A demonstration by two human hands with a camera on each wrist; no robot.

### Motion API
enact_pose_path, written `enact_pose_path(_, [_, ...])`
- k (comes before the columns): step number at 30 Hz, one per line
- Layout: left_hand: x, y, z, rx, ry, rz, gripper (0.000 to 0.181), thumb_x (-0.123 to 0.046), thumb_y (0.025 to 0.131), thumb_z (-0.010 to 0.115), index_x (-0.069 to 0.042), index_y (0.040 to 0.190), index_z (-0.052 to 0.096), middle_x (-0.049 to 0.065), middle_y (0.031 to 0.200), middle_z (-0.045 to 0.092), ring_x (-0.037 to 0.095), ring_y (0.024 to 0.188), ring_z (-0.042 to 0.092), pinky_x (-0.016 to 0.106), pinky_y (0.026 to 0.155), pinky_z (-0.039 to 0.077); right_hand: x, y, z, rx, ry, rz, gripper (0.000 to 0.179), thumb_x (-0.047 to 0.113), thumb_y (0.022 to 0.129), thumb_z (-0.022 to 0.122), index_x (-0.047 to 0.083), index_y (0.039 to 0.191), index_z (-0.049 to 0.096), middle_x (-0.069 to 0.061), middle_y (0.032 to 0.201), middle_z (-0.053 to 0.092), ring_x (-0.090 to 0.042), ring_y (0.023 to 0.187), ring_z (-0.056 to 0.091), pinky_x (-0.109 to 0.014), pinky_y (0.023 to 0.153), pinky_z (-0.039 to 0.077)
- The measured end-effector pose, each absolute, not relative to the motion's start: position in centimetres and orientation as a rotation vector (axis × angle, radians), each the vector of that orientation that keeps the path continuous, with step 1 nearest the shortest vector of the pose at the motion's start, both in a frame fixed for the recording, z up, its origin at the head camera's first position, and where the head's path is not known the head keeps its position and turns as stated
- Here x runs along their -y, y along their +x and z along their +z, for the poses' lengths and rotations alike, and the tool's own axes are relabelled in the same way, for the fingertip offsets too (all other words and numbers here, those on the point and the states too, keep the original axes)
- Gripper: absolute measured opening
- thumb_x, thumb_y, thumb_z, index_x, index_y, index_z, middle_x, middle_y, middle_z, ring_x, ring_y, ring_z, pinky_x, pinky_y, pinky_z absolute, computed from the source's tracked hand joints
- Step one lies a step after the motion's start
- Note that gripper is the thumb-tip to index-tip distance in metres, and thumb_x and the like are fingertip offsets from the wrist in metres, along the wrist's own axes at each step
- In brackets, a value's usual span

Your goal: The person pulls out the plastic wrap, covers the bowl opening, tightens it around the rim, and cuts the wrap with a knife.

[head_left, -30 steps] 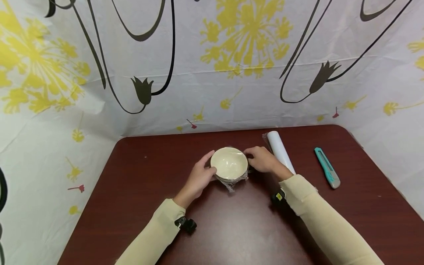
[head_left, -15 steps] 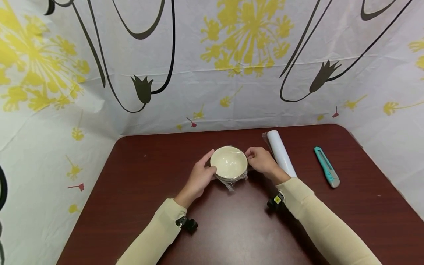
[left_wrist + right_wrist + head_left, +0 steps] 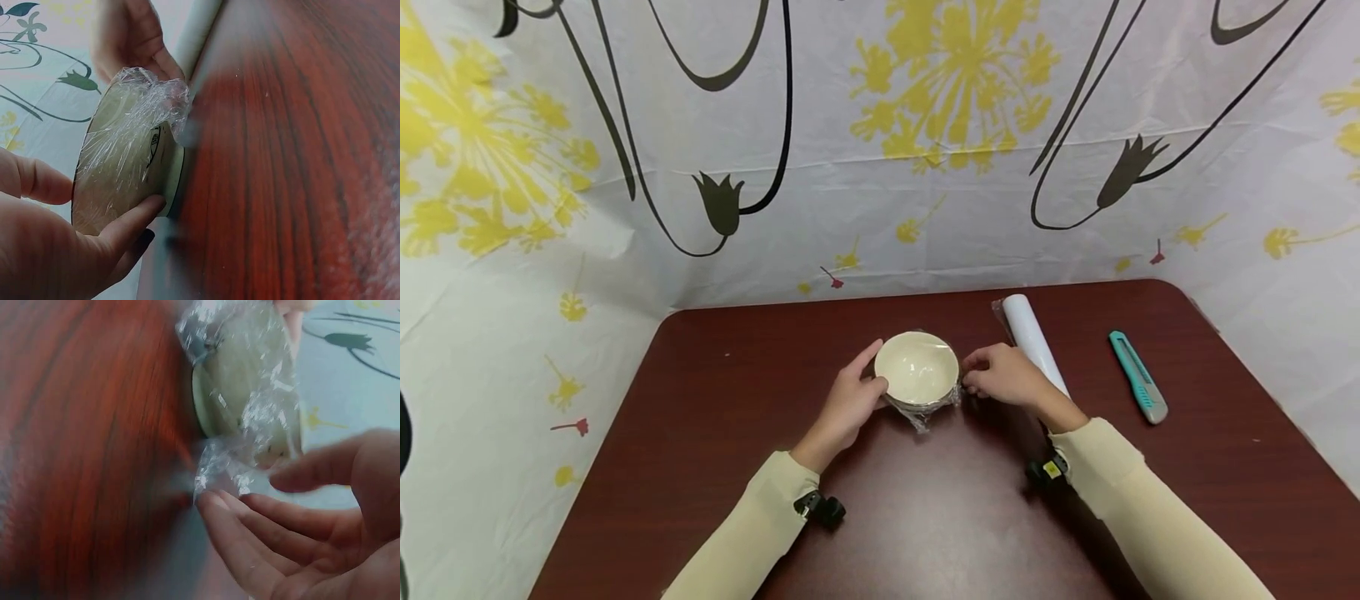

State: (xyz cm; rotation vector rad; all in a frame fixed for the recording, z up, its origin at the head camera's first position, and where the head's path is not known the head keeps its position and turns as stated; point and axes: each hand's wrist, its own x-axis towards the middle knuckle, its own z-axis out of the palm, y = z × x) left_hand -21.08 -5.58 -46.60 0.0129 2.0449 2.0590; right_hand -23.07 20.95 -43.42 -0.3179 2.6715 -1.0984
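Note:
A cream bowl [image 3: 917,368] stands upright on the table, clear plastic wrap [image 3: 919,420] clinging to its outer side and bunched near its base. My left hand [image 3: 848,402] holds the bowl at its left side; in the left wrist view the thumb is at the rim and the fingers [image 3: 134,219] lie along the wall toward the foot. To the right of the bowl is my right hand [image 3: 1006,377], its fingers loosely bent. The right wrist view has its fingertips [image 3: 215,503] right at a loose tail of the wrap [image 3: 215,467], with the thumb held apart from them.
A white roll [image 3: 1033,340] with clear film at its far end lies just behind the right hand. Farther right is a teal and grey utility knife [image 3: 1138,379]. A patterned sheet [image 3: 820,192] hangs behind the dark red table [image 3: 730,467].
My right hand has drawn back from the bowl's right rim, slightly rightward and nearer to me, and its fingers have loosened. The left hand and the bowl stay nearly in place.

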Motion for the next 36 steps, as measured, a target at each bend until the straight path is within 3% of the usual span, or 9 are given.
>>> enact_pose_path(3, [5.7,-21.1,-46.5,-2.031,0.022,2.073,0.077,0.008,0.098,0.050,-0.010,0.172,0.038,0.024,0.168,0.042,0.030,0.124,0.066,0.039,0.096,0.063,-21.1,-22.9,-43.9,-2.680,-0.405,-1.057,0.031,0.017,0.089,0.075,-0.002,0.113,0.080,-0.003,0.087,0.079,-0.018,0.078,0.072,-0.035,0.070,0.060])
enact_pose_path(6, [5.8,-21.1,-46.6,-2.025,0.028,2.085,0.078,0.008,0.097,0.050,-0.010,0.172,0.038,0.025,0.168,0.042,0.030,0.124,0.067,0.040,0.096,0.063,-21.8,-24.3,-46.6,-2.736,-0.505,-1.051,0.030,0.024,0.083,0.079,0.006,0.106,0.082,0.002,0.085,0.077,-0.017,0.075,0.067,-0.034,0.066,0.055])
enact_pose_path(10, [5.8,-21.1,-46.6,-2.032,0.022,2.074,0.077,0.008,0.098,0.051,-0.010,0.172,0.039,0.026,0.166,0.044,0.030,0.125,0.067,0.040,0.097,0.063,-21.6,-24.9,-48.2,-2.719,-0.464,-1.118,0.025,0.020,0.081,0.081,0.006,0.101,0.080,0.002,0.078,0.075,-0.015,0.070,0.067,-0.031,0.061,0.052])
enact_pose_path(16, [5.6,-21.1,-46.5,-2.045,0.016,2.077,0.076,0.008,0.097,0.051,-0.009,0.171,0.041,0.027,0.165,0.045,0.032,0.124,0.068,0.039,0.095,0.064,-19.1,-22.5,-44.3,-2.651,-0.256,-1.186,0.023,0.004,0.082,0.079,-0.002,0.105,0.076,-0.001,0.076,0.076,-0.015,0.067,0.073,-0.028,0.064,0.057])
enact_pose_path(18, [5.6,-21.1,-46.4,-2.056,0.010,2.070,0.076,0.008,0.098,0.052,-0.010,0.171,0.041,0.027,0.165,0.045,0.031,0.124,0.068,0.038,0.094,0.064,-19.0,-22.6,-44.4,-2.680,-0.268,-1.144,0.020,0.005,0.082,0.080,0.000,0.101,0.076,0.001,0.076,0.077,-0.014,0.067,0.072,-0.028,0.063,0.055])
enact_pose_path(26, [5.2,-20.8,-45.9,-2.065,0.010,2.049,0.077,0.007,0.098,0.051,-0.009,0.172,0.038,0.026,0.167,0.043,0.032,0.131,0.064,0.037,0.096,0.063,-21.6,-26.9,-51.7,-2.740,-0.316,-1.071,0.019,0.017,0.072,0.090,0.019,0.080,0.074,0.010,0.070,0.073,-0.015,0.066,0.066,-0.031,0.057,0.052])
enact_pose_path(33, [5.1,-20.8,-45.9,-2.078,0.016,2.039,0.077,0.006,0.099,0.051,-0.008,0.173,0.036,0.026,0.167,0.043,0.032,0.130,0.064,0.037,0.096,0.062,-19.4,-23.4,-45.4,-2.561,-0.256,-1.168,0.008,0.001,0.082,0.076,0.001,0.090,0.077,-0.007,0.073,0.077,-0.019,0.068,0.076,-0.033,0.064,0.064])
enact_pose_path(36, [5.2,-20.8,-46.1,-2.068,0.015,2.041,0.076,0.007,0.099,0.051,-0.009,0.173,0.036,0.027,0.165,0.044,0.031,0.128,0.065,0.037,0.096,0.062,-19.4,-23.0,-44.2,-2.577,-0.295,-1.099,0.012,0.001,0.085,0.074,0.001,0.095,0.079,-0.003,0.074,0.077,-0.015,0.068,0.075,-0.030,0.065,0.063])
